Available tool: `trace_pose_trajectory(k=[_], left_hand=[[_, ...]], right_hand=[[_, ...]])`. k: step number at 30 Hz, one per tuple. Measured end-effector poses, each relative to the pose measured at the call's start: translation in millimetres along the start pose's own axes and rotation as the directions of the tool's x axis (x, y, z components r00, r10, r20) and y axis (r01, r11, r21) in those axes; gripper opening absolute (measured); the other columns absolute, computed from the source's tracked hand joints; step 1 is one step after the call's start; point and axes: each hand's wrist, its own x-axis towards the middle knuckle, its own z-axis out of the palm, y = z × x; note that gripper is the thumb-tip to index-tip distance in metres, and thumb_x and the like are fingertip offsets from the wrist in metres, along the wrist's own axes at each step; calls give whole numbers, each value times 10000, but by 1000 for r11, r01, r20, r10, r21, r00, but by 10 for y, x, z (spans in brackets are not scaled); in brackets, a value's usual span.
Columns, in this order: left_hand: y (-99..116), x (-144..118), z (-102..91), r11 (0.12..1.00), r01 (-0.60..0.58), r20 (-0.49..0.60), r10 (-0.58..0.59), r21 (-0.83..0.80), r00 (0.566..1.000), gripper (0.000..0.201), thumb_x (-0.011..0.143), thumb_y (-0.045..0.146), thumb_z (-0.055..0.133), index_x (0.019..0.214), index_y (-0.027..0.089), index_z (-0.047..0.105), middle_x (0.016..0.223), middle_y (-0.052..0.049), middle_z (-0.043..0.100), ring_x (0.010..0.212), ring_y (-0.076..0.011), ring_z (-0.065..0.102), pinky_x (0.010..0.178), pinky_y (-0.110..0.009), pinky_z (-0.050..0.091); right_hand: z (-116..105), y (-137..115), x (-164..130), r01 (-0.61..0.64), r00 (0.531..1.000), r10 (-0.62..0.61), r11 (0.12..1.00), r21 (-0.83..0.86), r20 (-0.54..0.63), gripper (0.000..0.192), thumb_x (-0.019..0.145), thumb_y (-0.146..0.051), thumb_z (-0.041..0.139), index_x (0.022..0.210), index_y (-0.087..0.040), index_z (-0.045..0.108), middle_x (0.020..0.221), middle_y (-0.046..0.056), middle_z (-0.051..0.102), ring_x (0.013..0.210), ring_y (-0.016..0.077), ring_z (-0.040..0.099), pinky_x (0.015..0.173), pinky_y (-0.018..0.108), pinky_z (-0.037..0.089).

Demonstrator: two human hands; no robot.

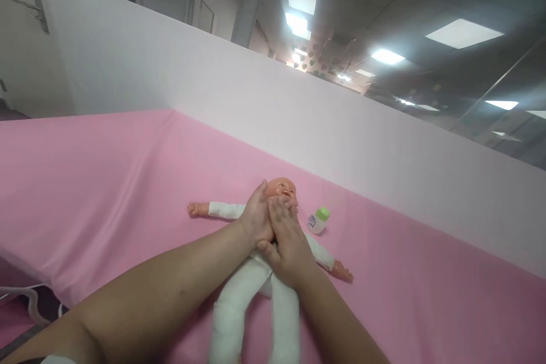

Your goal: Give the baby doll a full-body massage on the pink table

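A baby doll (257, 278) with a white cloth body lies on its back, arms spread, on a pink sheet. Over its chest, my left hand (258, 217) is turned palm up with the thumb stretched out; its other fingers are mostly hidden. My right hand (289, 239) lies flat across the left palm, fingers straight and together, thumb apart. Nothing shows between the palms. Both hands cover the doll's chest and neck, and whether they touch it I cannot tell. Beside the doll's head and arm stands a small clear bottle (316, 222) with a green cap, slightly tilted in view.
The pink sheet (405, 273) covers the surface, which meets a low white wall (298, 119) behind the doll. Glass above the wall reflects ceiling lights. A door (25, 40) with a metal handle is at the left. A pale cable (32, 301) hangs at the lower left.
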Motion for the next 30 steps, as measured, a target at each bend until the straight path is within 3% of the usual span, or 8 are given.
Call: trace_pose_trajectory(k=[3, 8, 14, 18, 22, 26, 30], left_hand=[[193, -6, -41, 997, -61, -8, 61, -38, 998, 819, 911, 752, 391, 1283, 47, 579, 1199, -242, 689, 1131, -322, 681, 929, -420, 580], [368, 48, -167, 989, -137, -53, 133, -64, 990, 797, 939, 702, 413, 1332, 23, 555, 1251, -258, 668, 1116, -304, 695, 845, -377, 612], [262, 86, -159, 989, -83, -28, 80, -122, 996, 777, 949, 685, 402, 1277, 10, 602, 1160, -264, 698, 1014, -305, 727, 818, -393, 614], [162, 58, -103, 979, -66, 0, 67, -191, 998, 771, 955, 677, 386, 1250, 2, 614, 1132, -261, 707, 1036, -312, 719, 870, -397, 591], [114, 34, -72, 987, -6, 23, 10, -162, 1000, 789, 951, 694, 364, 1246, 8, 615, 1157, -266, 702, 1076, -332, 702, 913, -422, 561], [76, 50, -69, 993, -3, 21, 5, -121, 1000, 770, 956, 688, 355, 1221, 22, 637, 1165, -239, 708, 1089, -312, 694, 965, -407, 521], [-11, 76, -57, 997, -6, 15, 7, -78, 1000, 744, 965, 671, 338, 1201, 36, 647, 1131, -223, 720, 1053, -303, 699, 979, -413, 494]], right_hand=[[19, -15, -4, -3, 1000, 3, 1000, -23, 6, 783, 998, -564, 469, 1628, -194, 185, 1652, 129, 284, 1559, 341, 161, 1249, 625, 178], [-12, -120, -18, 139, 988, -141, 990, 41, 59, 670, 1030, -471, 428, 1598, -147, 281, 1585, 166, 409, 1512, 319, 319, 1234, 619, 251], [-56, -294, -31, 207, 978, -209, 969, 137, 4, 673, 1027, -439, 416, 1603, -126, 263, 1588, 174, 401, 1502, 314, 343, 1214, 560, 343], [-47, -296, -45, 166, 985, -160, 979, 115, -67, 721, 1004, -465, 468, 1611, -145, 244, 1605, 165, 376, 1504, 333, 332, 1210, 578, 337], [-20, -240, -46, 133, 985, -122, 987, 89, -122, 715, 992, -453, 506, 1611, -197, 257, 1623, 127, 354, 1511, 326, 319, 1217, 569, 328], [45, -197, -38, 86, 992, -79, 994, 64, -97, 731, 992, -462, 498, 1622, -220, 218, 1644, 109, 315, 1519, 327, 299, 1208, 559, 345], [83, -130, -20, 25, 997, -24, 1000, 17, -70, 786, 994, -526, 470, 1635, -205, 146, 1658, 117, 280, 1537, 350, 242, 1219, 602, 285]])
